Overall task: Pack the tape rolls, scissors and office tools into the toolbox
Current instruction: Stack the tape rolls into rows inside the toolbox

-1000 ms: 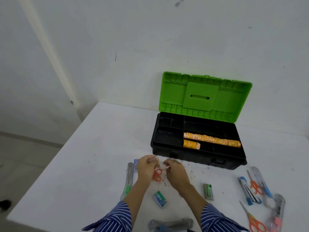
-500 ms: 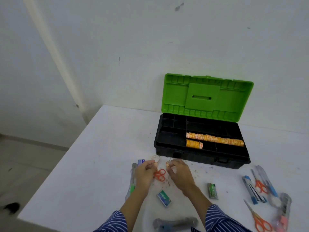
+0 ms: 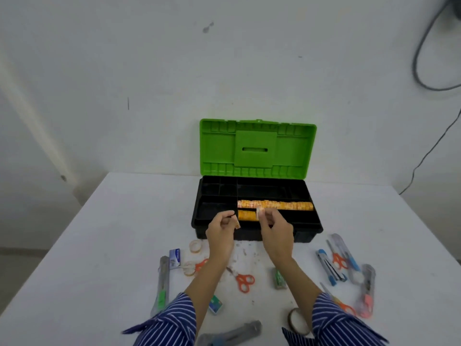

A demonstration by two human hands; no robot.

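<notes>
Step in hand: packing tape rolls into the toolbox, near row
Left hand: fingers pinch a small orange tape roll at the box's near wall
Right hand: fingertips pinch a pale tape roll, just right of the short packed tape row
Next move: probably set each roll on edge against that row, then release
Still on table: red scissors, clear tape roll

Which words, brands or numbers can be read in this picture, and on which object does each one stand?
None can be read.
Orange tape rolls in the toolbox: printed pattern, too blurred.
Blue-and-white box: print too small.
Green box: label blurred.
Green lid: no text visible.
</notes>
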